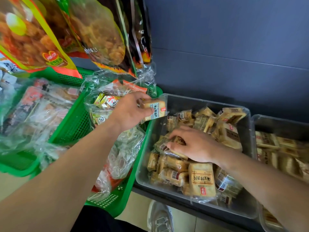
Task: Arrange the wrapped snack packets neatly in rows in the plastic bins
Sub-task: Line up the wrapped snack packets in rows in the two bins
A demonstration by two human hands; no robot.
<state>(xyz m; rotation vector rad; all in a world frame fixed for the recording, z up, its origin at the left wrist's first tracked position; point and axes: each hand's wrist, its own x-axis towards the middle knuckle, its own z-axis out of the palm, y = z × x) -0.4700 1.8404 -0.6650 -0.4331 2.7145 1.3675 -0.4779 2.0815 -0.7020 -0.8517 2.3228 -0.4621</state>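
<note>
mid-sorting: single packet [156,108] pinched in left hand [132,111] at ten o'clock of clear bin [209,102]; loose packet [180,141] clasped in right hand [197,145], centre. next, likely: seating both upright in a row.

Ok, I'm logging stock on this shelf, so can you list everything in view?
Centre bin: one, clear, middle.
Right bin: one, clear, right edge, partly cut off.
Loose packets: many, tan, jumbled in both bins.
Held packet: one, tan, above the centre bin's left rim.
Green baskets: two, left, holding clear-wrapped goods.
Hanging snack bags: several, red, yellow and black, top left.
Shoe: one, white, bottom.
Left hand: holds the held packet.
Right hand: grips a loose packet in the centre bin.
</note>
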